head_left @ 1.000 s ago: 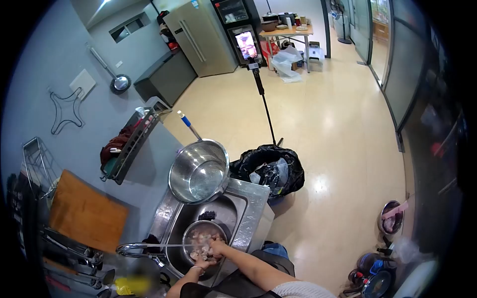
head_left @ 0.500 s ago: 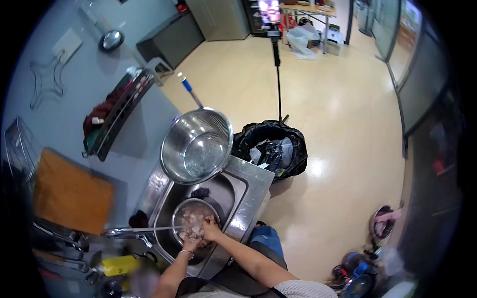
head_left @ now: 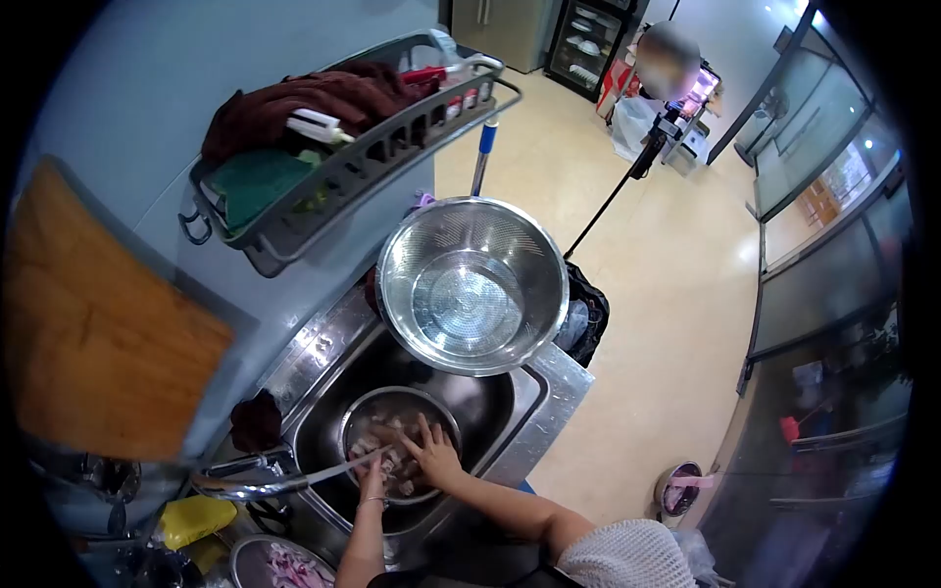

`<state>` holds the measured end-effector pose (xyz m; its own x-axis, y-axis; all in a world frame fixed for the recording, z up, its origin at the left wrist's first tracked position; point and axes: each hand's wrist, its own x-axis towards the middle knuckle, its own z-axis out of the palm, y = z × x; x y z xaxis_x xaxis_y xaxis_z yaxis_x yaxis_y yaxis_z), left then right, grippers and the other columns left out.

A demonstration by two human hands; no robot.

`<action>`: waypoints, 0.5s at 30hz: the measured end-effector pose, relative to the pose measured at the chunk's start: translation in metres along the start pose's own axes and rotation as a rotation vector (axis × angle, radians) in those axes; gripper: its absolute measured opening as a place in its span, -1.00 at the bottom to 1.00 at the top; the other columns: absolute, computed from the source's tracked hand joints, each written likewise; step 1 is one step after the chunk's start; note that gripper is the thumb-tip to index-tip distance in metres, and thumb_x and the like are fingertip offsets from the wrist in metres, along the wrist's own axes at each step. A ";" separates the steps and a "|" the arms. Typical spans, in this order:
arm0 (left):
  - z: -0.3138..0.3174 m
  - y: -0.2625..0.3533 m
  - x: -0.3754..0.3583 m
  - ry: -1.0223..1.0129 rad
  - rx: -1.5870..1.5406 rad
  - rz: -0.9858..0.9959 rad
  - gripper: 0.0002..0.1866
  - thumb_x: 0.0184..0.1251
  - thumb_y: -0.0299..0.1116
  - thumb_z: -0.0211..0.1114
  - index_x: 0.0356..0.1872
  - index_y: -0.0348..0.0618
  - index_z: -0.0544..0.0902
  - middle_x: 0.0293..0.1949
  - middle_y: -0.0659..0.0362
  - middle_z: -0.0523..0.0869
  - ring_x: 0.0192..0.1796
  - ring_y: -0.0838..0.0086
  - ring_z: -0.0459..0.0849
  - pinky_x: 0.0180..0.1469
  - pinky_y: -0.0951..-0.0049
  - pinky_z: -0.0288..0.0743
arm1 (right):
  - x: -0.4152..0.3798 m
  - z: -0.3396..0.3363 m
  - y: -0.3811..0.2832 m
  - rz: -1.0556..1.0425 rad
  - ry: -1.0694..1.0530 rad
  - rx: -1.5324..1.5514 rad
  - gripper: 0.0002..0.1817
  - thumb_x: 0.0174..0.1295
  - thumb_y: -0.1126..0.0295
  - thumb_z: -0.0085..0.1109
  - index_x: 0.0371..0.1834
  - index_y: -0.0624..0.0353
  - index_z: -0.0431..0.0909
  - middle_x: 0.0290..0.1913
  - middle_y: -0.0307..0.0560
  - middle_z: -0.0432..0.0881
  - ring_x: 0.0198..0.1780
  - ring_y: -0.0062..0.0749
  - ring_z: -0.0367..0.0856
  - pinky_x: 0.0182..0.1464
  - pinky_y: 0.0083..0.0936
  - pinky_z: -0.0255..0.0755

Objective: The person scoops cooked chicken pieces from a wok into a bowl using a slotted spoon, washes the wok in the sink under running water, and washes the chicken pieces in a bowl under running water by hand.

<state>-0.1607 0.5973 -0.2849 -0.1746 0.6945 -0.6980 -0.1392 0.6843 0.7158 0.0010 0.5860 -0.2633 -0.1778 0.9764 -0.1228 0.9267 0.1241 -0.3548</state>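
Note:
A round metal bowl (head_left: 351, 416) stands in the steel sink (head_left: 490, 392), holding cloudy water and several pale chunks that look like raw meat (head_left: 407, 475). My right hand (head_left: 433, 459) reaches over the bowl's right side with its fingers spread above the chunks. At the lower left of the bowl is my left hand (head_left: 371, 482), its fingertips hidden among the pale pieces and water. From the faucet (head_left: 250, 485) at the left, a stream of water runs into the bowl close to my left hand. A large steel colander (head_left: 470, 294) rests at the sink's far end.
A wall rack (head_left: 323, 196) with cloths hangs beyond the sink. A wooden board (head_left: 108, 323) leans at the left. Below it sits another bowl with pink-white pieces (head_left: 294, 566). A black trash bag (head_left: 588, 314) and a phone stand (head_left: 613, 201) are past the colander.
My view has moved closer and turned. The right hand's fingers have spread and come away from my left hand, which stays at the bowl's near side. A person's head now shows at the back.

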 end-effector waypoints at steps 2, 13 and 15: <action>0.013 0.028 -0.017 -0.031 -0.092 -0.071 -0.07 0.07 -0.17 0.26 0.32 0.14 -0.23 0.25 0.09 0.13 0.21 0.23 0.24 0.07 0.20 0.29 | 0.014 -0.023 -0.001 -0.038 -0.097 -0.047 0.05 -0.29 0.10 0.36 0.33 -0.37 -0.11 0.36 0.20 -0.24 0.26 0.32 0.00 0.12 0.06 0.15; 0.014 -0.002 0.072 0.267 0.816 0.570 -0.06 -0.27 -0.31 0.41 0.25 -0.11 0.09 0.17 -0.06 0.27 0.21 0.08 0.23 0.25 0.25 0.11 | 0.072 0.053 -0.005 0.168 -0.262 0.011 -0.48 0.12 0.26 -0.10 0.22 -0.15 0.20 0.19 0.18 0.24 -0.06 0.08 0.48 -0.12 -0.10 0.39; 0.003 0.004 0.089 0.101 0.624 0.494 -0.08 -0.25 -0.29 0.39 0.24 -0.13 0.10 0.20 -0.06 0.22 0.22 0.04 0.21 0.22 0.16 0.13 | 0.077 0.027 -0.005 0.157 -0.310 0.023 -0.48 0.08 0.24 -0.05 0.19 -0.06 0.24 0.14 0.21 0.30 -0.13 0.06 0.51 -0.16 -0.17 0.42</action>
<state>-0.1734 0.6626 -0.3441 -0.1658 0.9464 -0.2771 0.5427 0.3222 0.7757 -0.0263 0.6554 -0.2961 -0.1292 0.8828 -0.4516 0.9435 -0.0307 -0.3300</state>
